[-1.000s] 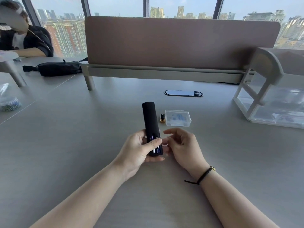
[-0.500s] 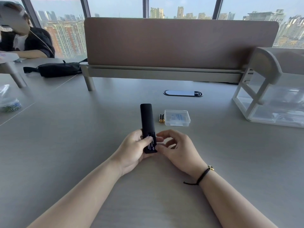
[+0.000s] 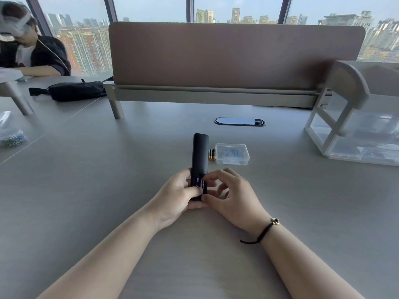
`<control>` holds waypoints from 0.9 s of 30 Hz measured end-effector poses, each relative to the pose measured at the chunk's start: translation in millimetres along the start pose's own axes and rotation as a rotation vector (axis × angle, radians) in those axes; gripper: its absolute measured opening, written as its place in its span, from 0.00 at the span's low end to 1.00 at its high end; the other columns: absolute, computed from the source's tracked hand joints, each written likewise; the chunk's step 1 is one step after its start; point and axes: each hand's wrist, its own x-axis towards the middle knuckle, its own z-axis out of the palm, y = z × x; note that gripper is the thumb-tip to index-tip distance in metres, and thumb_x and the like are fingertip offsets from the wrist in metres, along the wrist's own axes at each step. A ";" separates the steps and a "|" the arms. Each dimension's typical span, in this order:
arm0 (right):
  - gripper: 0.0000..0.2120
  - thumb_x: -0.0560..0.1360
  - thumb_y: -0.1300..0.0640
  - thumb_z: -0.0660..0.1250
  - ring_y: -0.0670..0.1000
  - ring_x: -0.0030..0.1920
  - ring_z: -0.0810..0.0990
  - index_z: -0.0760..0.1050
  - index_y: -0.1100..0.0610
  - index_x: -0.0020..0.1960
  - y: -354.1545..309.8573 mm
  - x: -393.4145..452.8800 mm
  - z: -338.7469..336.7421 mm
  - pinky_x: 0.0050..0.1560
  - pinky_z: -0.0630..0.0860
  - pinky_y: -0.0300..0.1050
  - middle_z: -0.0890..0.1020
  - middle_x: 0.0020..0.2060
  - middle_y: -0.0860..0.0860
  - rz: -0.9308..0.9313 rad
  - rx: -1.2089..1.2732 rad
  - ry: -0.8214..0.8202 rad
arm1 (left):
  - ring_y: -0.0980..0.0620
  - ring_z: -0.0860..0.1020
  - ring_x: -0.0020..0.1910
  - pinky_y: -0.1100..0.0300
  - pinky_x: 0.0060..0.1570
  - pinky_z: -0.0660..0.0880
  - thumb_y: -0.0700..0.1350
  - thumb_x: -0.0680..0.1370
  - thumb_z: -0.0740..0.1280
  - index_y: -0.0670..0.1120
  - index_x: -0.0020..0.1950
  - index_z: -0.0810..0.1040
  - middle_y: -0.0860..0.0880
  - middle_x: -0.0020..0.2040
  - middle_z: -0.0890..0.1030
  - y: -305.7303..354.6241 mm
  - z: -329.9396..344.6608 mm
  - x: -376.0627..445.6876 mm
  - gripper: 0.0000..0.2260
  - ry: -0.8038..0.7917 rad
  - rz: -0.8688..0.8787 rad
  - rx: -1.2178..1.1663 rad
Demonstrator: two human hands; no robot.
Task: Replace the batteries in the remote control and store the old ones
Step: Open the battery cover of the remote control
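The black remote control (image 3: pixel 200 152) lies back side up, pointing away from me, with its battery compartment open at the near end. My left hand (image 3: pixel 179 197) grips that near end from the left, thumb across the bottom. My right hand (image 3: pixel 232 196) comes in from the right, and its thumb and forefinger pinch a dark battery (image 3: pixel 204 186) with pale lettering that sits tilted at the compartment's right side. Two black-and-gold batteries (image 3: pixel 211 154) lie side by side on the desk just right of the remote. A small clear plastic box (image 3: pixel 232 154), lid shut, sits beside them.
Grey desk (image 3: pixel 86 201) with an oval cable port (image 3: pixel 239 121) and a brown divider panel (image 3: pixel 235 55) behind. A clear drawer organiser (image 3: pixel 356 134) stands at the right. At the far left are a black pouch (image 3: pixel 75 91), a plastic bag (image 3: pixel 10 137) and a seated person (image 3: pixel 32 52).
The remote has been lowered towards the desk and away from me. My right hand has moved in from beside the remote, and its fingers have closed on the battery at the compartment.
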 end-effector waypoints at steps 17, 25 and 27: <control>0.08 0.68 0.59 0.74 0.45 0.40 0.79 0.81 0.51 0.46 0.5 4.3 2.9 0.39 0.72 0.30 0.80 0.42 0.46 -0.019 -0.043 0.015 | 0.47 0.83 0.50 0.49 0.49 0.82 0.32 0.82 0.59 0.41 0.62 0.75 0.39 0.53 0.79 -3.6 4.9 -0.3 0.12 0.012 0.032 0.111; 0.11 0.69 0.56 0.70 0.48 0.38 0.80 0.83 0.50 0.51 -5.5 -1.2 0.9 0.42 0.78 0.46 0.80 0.39 0.46 -0.174 -0.187 -0.021 | 0.44 0.82 0.48 0.59 0.35 0.79 0.39 0.83 0.58 0.36 0.59 0.73 0.31 0.55 0.80 0.7 6.6 0.1 0.09 0.062 -0.005 0.115; 0.11 0.69 0.57 0.72 0.47 0.38 0.81 0.83 0.50 0.51 -6.2 -1.9 -1.6 0.41 0.78 0.46 0.81 0.38 0.47 -0.192 -0.180 -0.033 | 0.42 0.82 0.47 0.54 0.35 0.80 0.40 0.84 0.58 0.35 0.59 0.73 0.32 0.52 0.81 1.0 5.5 0.2 0.10 0.046 -0.011 0.088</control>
